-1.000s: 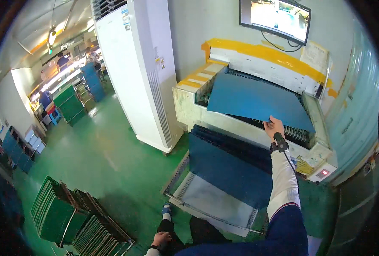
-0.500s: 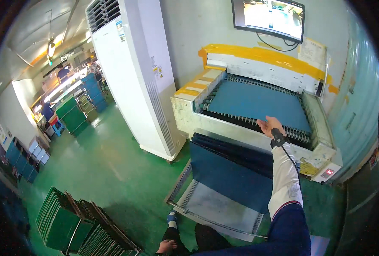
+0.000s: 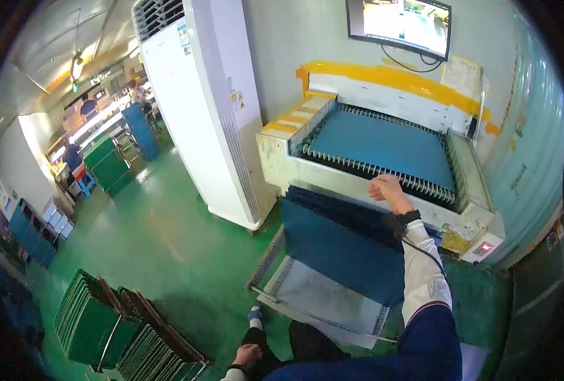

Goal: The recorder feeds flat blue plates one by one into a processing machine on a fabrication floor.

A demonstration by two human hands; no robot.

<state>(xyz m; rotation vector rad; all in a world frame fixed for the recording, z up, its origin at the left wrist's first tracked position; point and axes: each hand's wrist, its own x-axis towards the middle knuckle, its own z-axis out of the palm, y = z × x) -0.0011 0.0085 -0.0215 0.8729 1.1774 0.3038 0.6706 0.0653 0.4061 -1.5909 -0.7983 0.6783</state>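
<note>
A flat blue panel (image 3: 383,143) lies on the roller bed of a pale machine (image 3: 333,168). My right hand (image 3: 387,189) hovers by the machine's front edge, just short of the rollers. Its fingers are curled in and nothing shows in them. A black strap with a cable circles that wrist. Below the arm, a rack (image 3: 326,317) on the floor holds several dark blue panels (image 3: 342,244) standing on edge. My left hand (image 3: 248,354) rests closed by my leg, and no object is visible in it.
A tall white air conditioner (image 3: 196,114) stands left of the machine. Green panels in racks (image 3: 94,317) are at the lower left. A monitor (image 3: 399,25) hangs on the wall above. People (image 3: 88,108) sit at lit benches far off.
My right hand has drawn slightly left, and its fingers have curled in from a more spread pose. My left hand has come further into view by my leg.
</note>
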